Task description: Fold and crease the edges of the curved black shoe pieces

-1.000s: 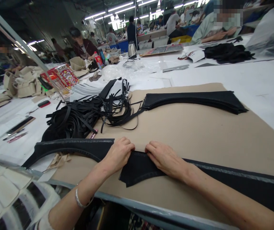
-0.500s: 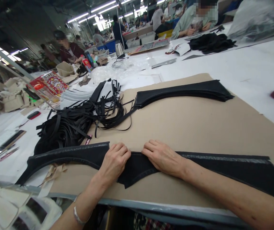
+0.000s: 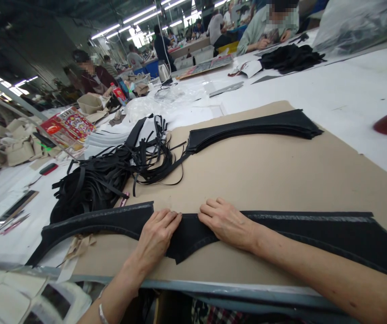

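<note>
Across the near edge of a beige sheet (image 3: 254,180) lie curved black material pieces with a greyish strip along their top edges; whether they are fabric or leather I cannot tell. My left hand (image 3: 159,229) curls its fingers over the top edge of the middle black piece (image 3: 190,238), beside the end of the left black piece (image 3: 112,220). A short gap away, my right hand (image 3: 225,222) has its fingers bent on the same edge. Under my right forearm stretches another black length (image 3: 315,229). Both sets of fingertips are partly hidden.
Further back sits a stack of black curved pieces (image 3: 247,128). Left of it is a tangle of black strips (image 3: 95,184). Scissors (image 3: 226,89), a red-and-yellow box (image 3: 68,126) and a ruler (image 3: 19,204) lie on the white table (image 3: 348,99). Co-workers sit beyond.
The view has shifted slightly. Both hands stay on the top edge of the black piece, their fingers nearly unchanged.
</note>
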A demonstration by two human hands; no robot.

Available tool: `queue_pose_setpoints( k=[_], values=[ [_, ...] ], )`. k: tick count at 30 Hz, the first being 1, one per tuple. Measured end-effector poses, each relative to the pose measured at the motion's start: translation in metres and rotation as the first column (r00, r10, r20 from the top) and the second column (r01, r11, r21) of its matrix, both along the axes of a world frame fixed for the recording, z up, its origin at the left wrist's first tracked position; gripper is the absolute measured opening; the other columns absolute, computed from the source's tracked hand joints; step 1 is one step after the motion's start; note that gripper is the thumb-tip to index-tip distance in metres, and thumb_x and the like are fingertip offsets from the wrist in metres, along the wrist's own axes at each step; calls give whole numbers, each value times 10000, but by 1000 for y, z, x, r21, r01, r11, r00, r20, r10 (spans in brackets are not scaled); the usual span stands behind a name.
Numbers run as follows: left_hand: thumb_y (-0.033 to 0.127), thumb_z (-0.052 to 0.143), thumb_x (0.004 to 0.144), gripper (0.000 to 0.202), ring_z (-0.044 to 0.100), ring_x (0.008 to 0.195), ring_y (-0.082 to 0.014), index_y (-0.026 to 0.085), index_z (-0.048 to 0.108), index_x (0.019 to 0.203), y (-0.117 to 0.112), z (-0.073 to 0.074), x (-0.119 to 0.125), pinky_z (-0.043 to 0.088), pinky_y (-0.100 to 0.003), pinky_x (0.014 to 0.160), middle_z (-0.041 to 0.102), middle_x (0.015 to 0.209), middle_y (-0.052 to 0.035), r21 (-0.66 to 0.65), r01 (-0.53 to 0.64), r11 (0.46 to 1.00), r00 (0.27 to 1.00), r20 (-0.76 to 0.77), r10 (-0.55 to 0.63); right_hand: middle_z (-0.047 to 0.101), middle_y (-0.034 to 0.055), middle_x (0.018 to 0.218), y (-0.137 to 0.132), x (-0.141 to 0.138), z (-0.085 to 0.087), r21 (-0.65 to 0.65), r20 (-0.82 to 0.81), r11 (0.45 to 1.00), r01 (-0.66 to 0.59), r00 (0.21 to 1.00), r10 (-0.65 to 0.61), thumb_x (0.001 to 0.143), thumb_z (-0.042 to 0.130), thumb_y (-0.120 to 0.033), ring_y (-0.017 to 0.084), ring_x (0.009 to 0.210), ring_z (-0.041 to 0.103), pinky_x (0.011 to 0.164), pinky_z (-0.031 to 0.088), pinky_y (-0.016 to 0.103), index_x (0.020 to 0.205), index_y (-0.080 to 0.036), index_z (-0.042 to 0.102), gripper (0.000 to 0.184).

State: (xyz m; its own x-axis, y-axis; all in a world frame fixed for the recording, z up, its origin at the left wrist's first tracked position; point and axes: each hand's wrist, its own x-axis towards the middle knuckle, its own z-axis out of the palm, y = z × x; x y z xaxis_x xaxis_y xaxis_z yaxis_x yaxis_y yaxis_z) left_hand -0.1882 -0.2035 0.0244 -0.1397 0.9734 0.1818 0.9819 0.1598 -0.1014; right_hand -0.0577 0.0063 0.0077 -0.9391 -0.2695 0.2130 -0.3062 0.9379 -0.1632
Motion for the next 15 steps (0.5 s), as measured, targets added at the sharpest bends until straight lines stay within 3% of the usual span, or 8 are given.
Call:
queue_pose_setpoints(
  k=[7,11,15],
  values=[
    [80,392,926,341,523,1024,-229,145,587,1198,0,2,-3,450,-379,874,653,1056,-85,-30,-7,1000,997,77,9,573,56,950,1,2,4,16,24,1000,3,1000,-4,957,461,-142,210,882,457,695,322,336,937,-167,592,135],
    [59,408,904,443,520,1002,-238,185,514,1315,6,5,4,449,-395,882,629,1014,-75,-89,-26,996,999,33,29,570,67,954,2,3,2,36,25,999,-6,1000,5,950,465,-134,211,882,454,696,326,342,988,-163,605,148],
    [56,455,877,471,526,994,-249,215,523,1315,8,4,8,453,-410,883,615,977,-70,-120,-35,992,999,-32,31,569,76,958,2,3,0,48,26,999,-10,1000,9,947,463,-127,211,885,451,705,327,337,1016,-159,611,166]
  ],
)
